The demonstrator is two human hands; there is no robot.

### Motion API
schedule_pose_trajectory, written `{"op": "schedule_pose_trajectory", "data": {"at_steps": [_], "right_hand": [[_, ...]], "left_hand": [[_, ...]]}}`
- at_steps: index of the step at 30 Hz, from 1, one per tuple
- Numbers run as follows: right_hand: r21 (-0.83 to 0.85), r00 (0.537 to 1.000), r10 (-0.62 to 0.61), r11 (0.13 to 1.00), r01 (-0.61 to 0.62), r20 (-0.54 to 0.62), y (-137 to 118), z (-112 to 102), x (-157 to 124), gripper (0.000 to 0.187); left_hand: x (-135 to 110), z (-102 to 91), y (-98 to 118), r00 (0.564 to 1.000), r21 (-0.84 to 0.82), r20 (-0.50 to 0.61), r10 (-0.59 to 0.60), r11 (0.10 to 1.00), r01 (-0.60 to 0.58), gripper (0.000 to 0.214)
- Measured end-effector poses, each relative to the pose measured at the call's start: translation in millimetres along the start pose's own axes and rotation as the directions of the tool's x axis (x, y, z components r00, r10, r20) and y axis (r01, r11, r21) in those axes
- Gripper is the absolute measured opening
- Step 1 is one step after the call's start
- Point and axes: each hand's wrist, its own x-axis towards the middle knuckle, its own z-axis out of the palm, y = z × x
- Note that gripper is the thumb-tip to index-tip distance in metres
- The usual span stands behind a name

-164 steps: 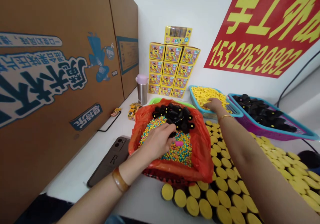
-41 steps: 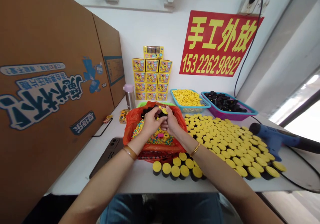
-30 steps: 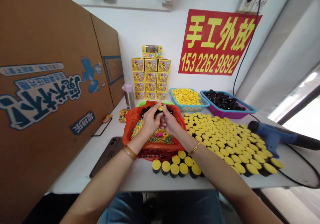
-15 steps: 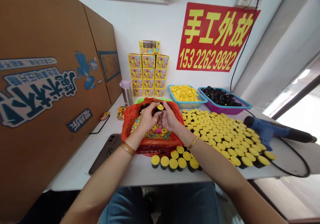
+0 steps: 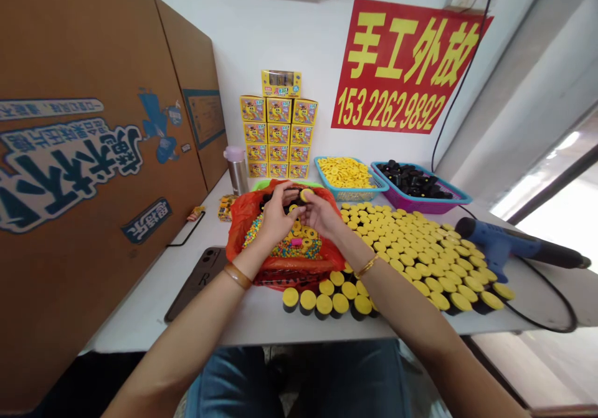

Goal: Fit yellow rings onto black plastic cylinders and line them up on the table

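Note:
Both hands meet over a red-orange plastic bag (image 5: 243, 218) that holds small coloured candies (image 5: 255, 231) and black cups. My left hand (image 5: 275, 218) is closed round a small black cup (image 5: 286, 205). My right hand (image 5: 320, 213) pinches a yellow lid (image 5: 306, 194) just above that cup. A few loose yellow rings (image 5: 307, 242) lie on the candies below my hands.
Many black cups with yellow lids (image 5: 411, 250) stand in rows right of the bag. Behind are a blue basket of yellow lids (image 5: 346, 172), a purple basket of black cups (image 5: 413, 182), stacked yellow boxes (image 5: 278, 130), a steel flask (image 5: 236, 170). A phone (image 5: 200, 281), blue glue gun (image 5: 502, 247), large cartons (image 5: 93, 156).
Over five seconds, my right hand came back from the blue basket with lids and my left lifted a cup from the bag. In the last second both hands stayed together, the lid shifting slightly.

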Motion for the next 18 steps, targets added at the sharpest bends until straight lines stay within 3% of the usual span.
{"op": "schedule_pose_trajectory", "data": {"at_steps": [2, 4, 6, 7, 9, 11, 15, 18], "right_hand": [[-0.124, 0.974, -0.202, 0.974, 0.189, -0.102, -15.7, -28.6, 5.5, 0.041], [-0.417, 0.88, -0.408, 0.863, 0.284, -0.245, -32.6, -67.4, 10.7, 0.044], [-0.766, 0.805, -0.506, 0.634, 0.104, -0.309, -44.1, -107.1, 14.9, 0.047], [-0.879, 0.801, -0.523, 0.477, -0.007, -0.29, -46.4, -123.9, 17.0, 0.048], [-0.98, 0.877, -0.453, 0.178, -0.09, -0.163, -44.4, -147.2, 22.6, 0.041], [-0.999, 0.939, -0.341, -0.013, -0.046, -0.039, -36.6, -156.8, 31.4, 0.03], [-0.979, 0.986, -0.167, -0.203, -0.02, 0.015, -20.9, -155.7, 52.6, 0.026], [-0.966, 0.999, -0.049, -0.26, -0.014, -0.002, -16.5, -156.6, 62.2, 0.027]], "left_hand": [[3.4, -3.6, -5.5, 0.995, 0.032, -0.074, -0.062, 0.997, 0.064, 0.048], [7.9, -8.6, -12.1, 0.98, 0.094, -0.09, -0.18, 0.978, 0.188, 0.025], [12.8, -13.8, -18.0, 0.953, 0.182, -0.026, -0.302, 0.936, 0.301, 0.008], [15.1, -16.0, -20.4, 0.938, 0.24, 0.013, -0.347, 0.911, 0.334, 0.005], [19.4, -19.4, -24.3, 0.909, 0.362, 0.076, -0.411, 0.861, 0.359, 0.005], [23.6, -21.6, -27.9, 0.889, 0.448, 0.129, -0.44, 0.825, 0.344, 0.005], [34.3, -27.6, -39.2, 0.883, 0.513, 0.223, -0.413, 0.82, 0.254, 0.005], [44.4, -36.0, -53.4, 0.879, 0.581, 0.207, -0.429, 0.777, 0.242, 0.009]]}}
